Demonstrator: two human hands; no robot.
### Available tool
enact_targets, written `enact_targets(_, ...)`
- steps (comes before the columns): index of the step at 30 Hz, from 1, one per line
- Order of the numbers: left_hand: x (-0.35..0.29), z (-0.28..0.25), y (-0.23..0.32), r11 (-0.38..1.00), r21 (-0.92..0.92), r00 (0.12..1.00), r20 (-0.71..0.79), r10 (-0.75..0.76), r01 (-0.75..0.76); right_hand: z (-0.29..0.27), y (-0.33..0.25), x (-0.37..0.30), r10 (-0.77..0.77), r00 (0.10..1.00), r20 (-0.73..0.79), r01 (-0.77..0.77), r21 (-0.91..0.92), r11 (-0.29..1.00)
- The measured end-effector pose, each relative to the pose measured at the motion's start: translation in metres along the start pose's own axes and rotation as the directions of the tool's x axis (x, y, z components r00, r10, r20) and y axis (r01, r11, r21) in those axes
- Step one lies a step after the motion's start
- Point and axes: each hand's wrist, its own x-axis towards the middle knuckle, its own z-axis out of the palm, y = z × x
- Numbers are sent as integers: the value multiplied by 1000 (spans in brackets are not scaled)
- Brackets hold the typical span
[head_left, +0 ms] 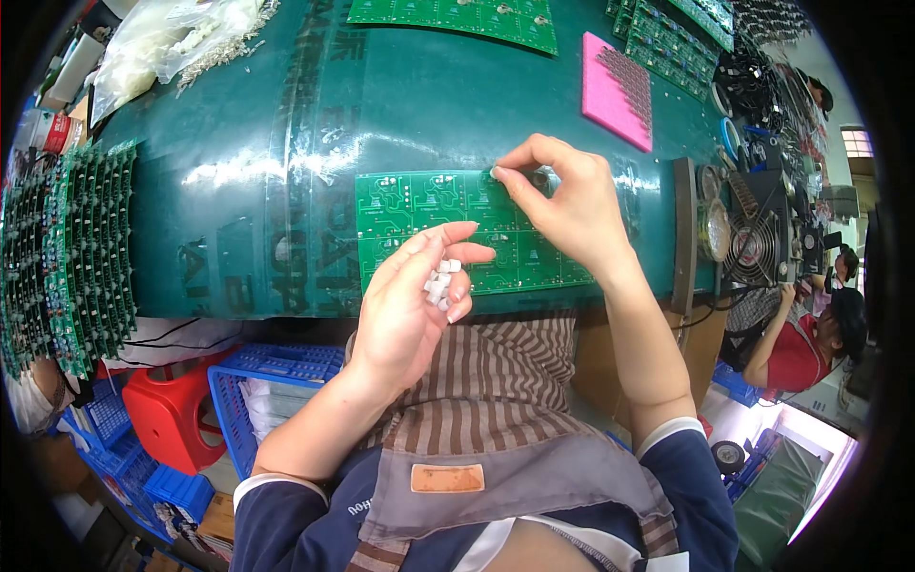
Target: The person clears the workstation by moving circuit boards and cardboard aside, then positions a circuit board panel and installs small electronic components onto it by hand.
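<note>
- Loosely cupped, palm up: left hand [405,296], some fingers curled about a heap of small white plastic blocks [440,284], probably connectors, with two digits stretched toward the right hand [572,195].
- Together at thumb and index tips: right hand, over the far edge of a green printed circuit board [529,250]; anything pinched between, too small to tell.
- Directly beneath both hands, flat on a green bench top [429,105]: that same board, partly hidden by left fingers and right wrist.
- Likeliest mishap, as a judgement: blocks spilling from the left palm, through a tilted wrist or slackened fingers, onto the board or past the bench edge onto the striped apron [486,367].
- Also possible: board skewed by uneven pressure from the right fingertips, or bumped by the low left hand.
- Beyond the right hand and to its right: pink foam block [599,95], with rows of thin metal pins [629,86] stuck in it; perhaps at risk from a wide swing of that hand.
- Far beyond the left hand, leftward: clear plastic bag [157,43], pale pieces inside, small parts [224,59] heaped alongside.
- Below and left of the left hand: blue plastic crate [276,360], holding something white, kind impossible to tell.
- Well left of the left hand, past stacked circuit boards [71,257]: red-labelled tub [52,131], contents unclear.
</note>
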Motion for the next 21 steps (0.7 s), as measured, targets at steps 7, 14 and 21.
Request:
enact_targets(7,1,-3,-1,1000,-2,999,41,11,-11,1,1,-1,1,1000,-9,-1,6,1000)
enact_targets(14,1,-3,-1,1000,5,999,43,7,-7,2,4,-3,-156,987,-30,154,-54,987)
enact_targets(21,1,-4,-1,1000,19,999,39,12,-12,6,0,-7,3,1000,-13,-3,8,1000)
